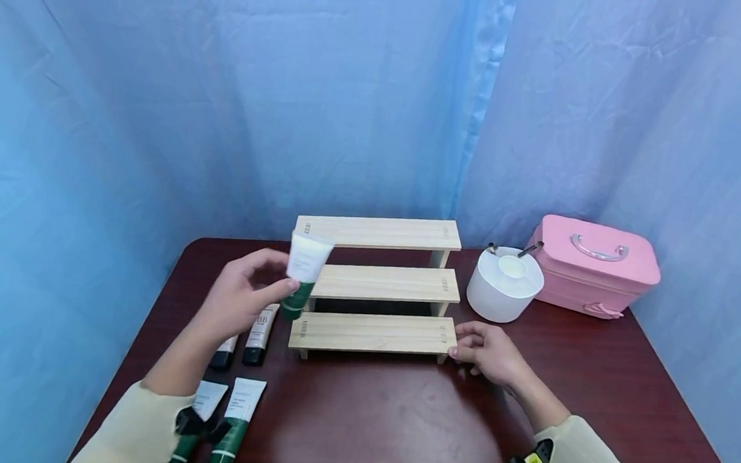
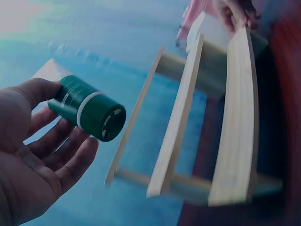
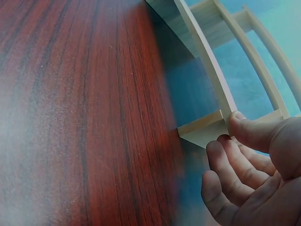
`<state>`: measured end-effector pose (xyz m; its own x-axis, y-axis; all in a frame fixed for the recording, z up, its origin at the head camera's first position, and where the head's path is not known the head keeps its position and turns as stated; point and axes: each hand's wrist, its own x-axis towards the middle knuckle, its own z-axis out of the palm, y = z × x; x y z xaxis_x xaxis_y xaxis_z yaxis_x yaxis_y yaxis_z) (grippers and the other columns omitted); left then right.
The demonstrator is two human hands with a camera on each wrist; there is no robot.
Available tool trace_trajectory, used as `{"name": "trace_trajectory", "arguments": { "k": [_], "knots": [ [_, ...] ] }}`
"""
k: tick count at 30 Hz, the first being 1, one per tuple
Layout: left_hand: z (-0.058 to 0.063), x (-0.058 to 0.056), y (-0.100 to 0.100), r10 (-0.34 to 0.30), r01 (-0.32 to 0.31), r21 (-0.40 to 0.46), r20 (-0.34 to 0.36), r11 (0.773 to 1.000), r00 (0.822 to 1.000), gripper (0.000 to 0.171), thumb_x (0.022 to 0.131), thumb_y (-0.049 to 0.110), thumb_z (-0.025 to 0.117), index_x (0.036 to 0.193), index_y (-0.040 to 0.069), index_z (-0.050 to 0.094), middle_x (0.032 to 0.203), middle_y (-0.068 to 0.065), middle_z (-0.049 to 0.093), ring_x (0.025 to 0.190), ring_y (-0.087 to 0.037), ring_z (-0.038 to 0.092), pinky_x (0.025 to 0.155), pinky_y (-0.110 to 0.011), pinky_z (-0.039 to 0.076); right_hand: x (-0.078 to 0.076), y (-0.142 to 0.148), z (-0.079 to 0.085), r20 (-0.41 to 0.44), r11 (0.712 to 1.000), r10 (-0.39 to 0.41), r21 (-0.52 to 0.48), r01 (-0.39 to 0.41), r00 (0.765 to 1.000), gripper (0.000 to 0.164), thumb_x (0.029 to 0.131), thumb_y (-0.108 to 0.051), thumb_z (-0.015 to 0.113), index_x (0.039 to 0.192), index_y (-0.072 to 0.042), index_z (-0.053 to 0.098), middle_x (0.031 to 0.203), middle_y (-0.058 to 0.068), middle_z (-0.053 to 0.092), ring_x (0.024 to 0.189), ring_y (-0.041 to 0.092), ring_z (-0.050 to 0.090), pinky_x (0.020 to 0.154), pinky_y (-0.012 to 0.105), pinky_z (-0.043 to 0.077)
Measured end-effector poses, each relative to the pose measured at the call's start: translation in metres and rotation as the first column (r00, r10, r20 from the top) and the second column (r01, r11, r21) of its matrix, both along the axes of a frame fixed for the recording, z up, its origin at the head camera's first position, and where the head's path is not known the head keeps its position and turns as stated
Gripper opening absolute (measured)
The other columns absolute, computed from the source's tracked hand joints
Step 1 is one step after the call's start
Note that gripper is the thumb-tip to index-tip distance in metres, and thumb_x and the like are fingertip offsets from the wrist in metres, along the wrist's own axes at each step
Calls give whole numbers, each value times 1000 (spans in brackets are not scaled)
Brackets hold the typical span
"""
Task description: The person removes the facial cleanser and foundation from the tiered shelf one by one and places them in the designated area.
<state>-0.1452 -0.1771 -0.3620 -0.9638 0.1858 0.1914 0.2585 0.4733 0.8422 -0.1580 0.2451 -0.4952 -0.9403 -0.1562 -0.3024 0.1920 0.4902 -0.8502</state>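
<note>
A white squeeze tube with a green lower end and cap [image 1: 307, 259] is held up by my left hand [image 1: 246, 291], pinched between thumb and fingers. In the left wrist view its green cap [image 2: 113, 122] points toward the shelf. The three-tier wooden shelf [image 1: 373, 332] stands just right of the tube, which hangs in front of the tiers' left ends. My right hand [image 1: 487, 351] grips the right end of the lowest tier. The right wrist view shows the thumb [image 3: 244, 125] on the board's edge and curled fingers [image 3: 230, 174] beside the leg.
Two more green-and-white tubes [image 1: 237, 423] lie at the table's front left, one partly behind my left wrist. Two black-capped tubes [image 1: 261, 333] lie above them. A white round holder [image 1: 505, 287] and a pink case [image 1: 594, 265] stand at the back right. Blue curtains [image 1: 353, 115] enclose the table.
</note>
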Motion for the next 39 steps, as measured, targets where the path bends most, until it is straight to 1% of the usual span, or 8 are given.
{"name": "trace_trajectory", "arguments": {
  "k": [5, 9, 13, 17, 23, 29, 35, 39],
  "knots": [
    [-13, 28, -42, 82, -84, -77, -19, 994, 996, 35, 97, 21, 74, 129, 11, 67, 115, -9, 71, 96, -13, 65, 81, -21, 54, -2, -1, -2, -3, 1000, 8, 1, -8, 1000, 45, 90, -7, 77, 129, 7, 59, 91, 9, 74, 77, 25, 68, 59, 38, 55],
    [-24, 51, -71, 115, -115, -50, -1, 992, 993, 37, 98, 16, 72, 133, 9, 65, 110, -8, 71, 89, -8, 65, 69, -23, 56, -2, 0, -2, -8, 1000, 15, 2, -15, 1000, 45, 90, -8, 77, 128, 7, 59, 91, 9, 74, 77, 25, 68, 59, 39, 56],
    [-40, 71, -93, 145, -144, -22, 43, 989, 989, 36, 98, 11, 70, 132, 4, 64, 103, 2, 70, 86, -5, 66, 66, -25, 57, -2, 2, -3, -7, 1000, 15, 10, -15, 1000, 46, 90, -8, 78, 129, 7, 59, 91, 9, 74, 77, 24, 68, 60, 38, 56],
    [-57, 87, -109, 193, -190, -37, 116, 981, 974, 39, 98, 11, 71, 134, 2, 62, 103, 0, 69, 87, -5, 67, 70, -28, 58, -1, 4, -2, -2, 1000, 12, 6, -12, 1000, 48, 90, -10, 78, 130, 7, 58, 92, 9, 75, 78, 25, 69, 59, 37, 56],
    [-78, 106, -133, 263, -265, -28, 265, 964, 928, 44, 98, 16, 71, 137, -1, 57, 100, 0, 69, 84, -7, 69, 68, -32, 61, -1, 4, -2, 5, 1000, 10, -1, -10, 1000, 49, 90, -10, 78, 131, 7, 58, 93, 10, 75, 78, 25, 69, 60, 38, 56],
    [-88, 120, -154, 288, -293, -46, 376, 955, 881, 50, 98, 20, 72, 138, -4, 52, 97, 3, 72, 82, -9, 71, 67, -35, 61, -1, 2, -1, 13, 1000, 8, -3, -8, 1000, 50, 90, -11, 79, 131, 6, 57, 94, 10, 75, 77, 24, 68, 61, 38, 56],
    [-97, 132, -174, 290, -258, -133, 506, 957, 812, 60, 100, 24, 69, 147, -5, 46, 108, -10, 73, 86, -10, 70, 69, -35, 60, -1, 1, -1, 19, 1000, 7, -2, -7, 1000, 50, 90, -10, 78, 132, 6, 57, 94, 10, 75, 77, 24, 68, 61, 38, 56],
    [-103, 135, -182, 301, -222, -207, 561, 953, 771, 63, 101, 30, 68, 149, -4, 46, 110, -8, 73, 88, -10, 69, 72, -32, 58, -1, 0, 0, 26, 1000, 2, 6, -3, 1000, 50, 90, -10, 78, 132, 6, 57, 94, 10, 75, 76, 23, 68, 62, 38, 56]
  ]
}}
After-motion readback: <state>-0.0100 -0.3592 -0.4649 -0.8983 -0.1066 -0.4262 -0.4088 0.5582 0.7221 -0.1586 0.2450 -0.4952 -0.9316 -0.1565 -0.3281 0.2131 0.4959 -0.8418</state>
